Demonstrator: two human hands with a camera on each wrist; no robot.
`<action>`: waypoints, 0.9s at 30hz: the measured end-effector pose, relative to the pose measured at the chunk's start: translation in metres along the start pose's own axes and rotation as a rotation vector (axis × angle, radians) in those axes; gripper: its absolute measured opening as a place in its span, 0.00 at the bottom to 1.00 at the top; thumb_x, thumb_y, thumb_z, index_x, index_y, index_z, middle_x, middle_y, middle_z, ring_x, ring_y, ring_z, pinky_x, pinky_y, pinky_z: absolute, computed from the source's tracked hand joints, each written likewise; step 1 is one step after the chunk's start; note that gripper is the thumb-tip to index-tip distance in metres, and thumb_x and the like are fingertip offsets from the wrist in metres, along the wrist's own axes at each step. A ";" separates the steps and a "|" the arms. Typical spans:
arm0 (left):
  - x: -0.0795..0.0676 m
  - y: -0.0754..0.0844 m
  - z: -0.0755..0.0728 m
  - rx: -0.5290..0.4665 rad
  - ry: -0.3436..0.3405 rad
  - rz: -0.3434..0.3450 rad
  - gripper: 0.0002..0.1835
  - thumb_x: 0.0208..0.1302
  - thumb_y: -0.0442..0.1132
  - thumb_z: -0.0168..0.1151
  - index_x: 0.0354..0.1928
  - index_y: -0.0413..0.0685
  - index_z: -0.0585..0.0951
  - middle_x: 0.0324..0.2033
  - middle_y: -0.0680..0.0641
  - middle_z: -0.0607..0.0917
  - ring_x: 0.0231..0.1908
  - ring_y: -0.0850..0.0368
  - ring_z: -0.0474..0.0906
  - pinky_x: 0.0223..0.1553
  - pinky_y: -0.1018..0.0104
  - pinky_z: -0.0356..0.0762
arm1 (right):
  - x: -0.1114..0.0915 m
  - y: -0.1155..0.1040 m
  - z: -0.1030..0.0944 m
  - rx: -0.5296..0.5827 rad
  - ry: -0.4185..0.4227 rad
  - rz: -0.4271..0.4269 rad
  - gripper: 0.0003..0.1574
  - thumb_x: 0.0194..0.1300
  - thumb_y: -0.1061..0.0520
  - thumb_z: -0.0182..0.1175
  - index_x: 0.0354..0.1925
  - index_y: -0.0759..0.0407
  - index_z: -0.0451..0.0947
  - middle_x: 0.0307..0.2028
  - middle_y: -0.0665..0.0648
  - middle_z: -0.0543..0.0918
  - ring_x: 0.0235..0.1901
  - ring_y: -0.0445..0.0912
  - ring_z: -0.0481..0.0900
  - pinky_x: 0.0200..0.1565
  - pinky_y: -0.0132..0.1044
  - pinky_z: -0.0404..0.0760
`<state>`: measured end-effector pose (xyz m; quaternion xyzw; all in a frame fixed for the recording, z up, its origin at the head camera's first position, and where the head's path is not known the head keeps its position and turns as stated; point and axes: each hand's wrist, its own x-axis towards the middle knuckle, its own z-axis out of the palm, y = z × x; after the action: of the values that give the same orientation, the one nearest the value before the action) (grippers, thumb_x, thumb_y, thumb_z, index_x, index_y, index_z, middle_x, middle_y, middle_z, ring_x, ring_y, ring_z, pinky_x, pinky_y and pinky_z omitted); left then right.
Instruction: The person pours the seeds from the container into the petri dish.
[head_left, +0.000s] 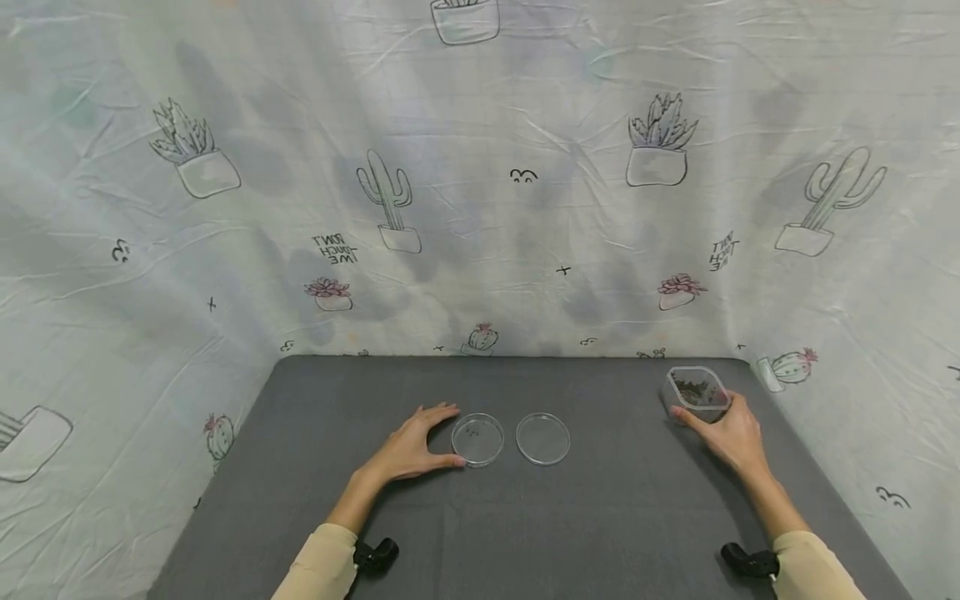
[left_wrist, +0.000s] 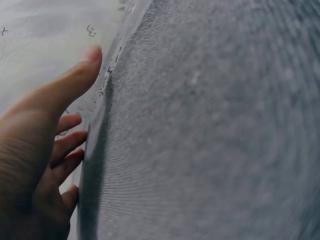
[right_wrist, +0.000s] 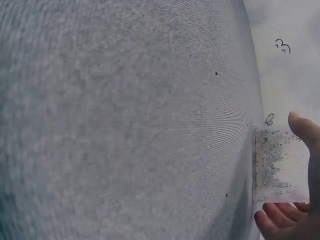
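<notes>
Two clear, round petri dishes lie side by side on the grey cloth. The left petri dish has a few dark specks in it; the right one shows none. My left hand is spread at the left dish, thumb tip right by its near edge and fingertips by its far left side. At the far right, my right hand holds a clear square plastic container with dark, crumbly bits inside. The thumb is on one side of this container, the fingers on the opposite side.
Dark grey cloth covers the table. Pale cactus-print sheeting rises behind it and along both sides. Black straps with small mounts are on both wrists. A few dark specks lie on the cloth near the container.
</notes>
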<state>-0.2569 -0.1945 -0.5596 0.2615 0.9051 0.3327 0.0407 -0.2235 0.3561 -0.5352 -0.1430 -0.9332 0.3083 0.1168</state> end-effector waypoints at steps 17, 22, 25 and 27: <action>-0.007 0.009 0.010 -0.036 0.027 0.035 0.42 0.60 0.55 0.83 0.74 0.48 0.81 0.79 0.39 0.74 0.83 0.38 0.65 0.87 0.29 0.47 | -0.015 -0.048 -0.004 0.174 -0.107 -0.114 0.54 0.68 0.38 0.75 0.74 0.69 0.65 0.71 0.78 0.74 0.71 0.75 0.75 0.72 0.67 0.77; -0.010 0.011 0.011 -0.037 0.024 0.021 0.42 0.60 0.55 0.83 0.74 0.49 0.81 0.79 0.40 0.74 0.83 0.39 0.64 0.87 0.30 0.46 | -0.021 -0.075 0.001 0.219 -0.172 -0.200 0.54 0.69 0.42 0.76 0.76 0.69 0.63 0.72 0.76 0.75 0.71 0.73 0.77 0.73 0.63 0.78; -0.011 0.013 0.012 -0.043 0.018 0.016 0.42 0.60 0.55 0.83 0.74 0.49 0.80 0.80 0.39 0.73 0.83 0.38 0.63 0.87 0.30 0.46 | -0.025 -0.089 0.005 0.231 -0.211 -0.255 0.53 0.69 0.43 0.76 0.76 0.68 0.64 0.69 0.74 0.77 0.70 0.72 0.78 0.72 0.62 0.79; -0.012 0.015 0.013 -0.047 0.017 0.014 0.42 0.61 0.55 0.83 0.74 0.49 0.80 0.80 0.39 0.73 0.83 0.38 0.63 0.87 0.29 0.45 | -0.027 -0.098 0.008 0.239 -0.238 -0.292 0.52 0.68 0.44 0.77 0.76 0.68 0.66 0.69 0.74 0.78 0.70 0.72 0.78 0.72 0.63 0.80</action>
<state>-0.2366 -0.1836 -0.5615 0.2639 0.8955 0.3564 0.0370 -0.2197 0.2673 -0.4854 0.0459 -0.9080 0.4113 0.0651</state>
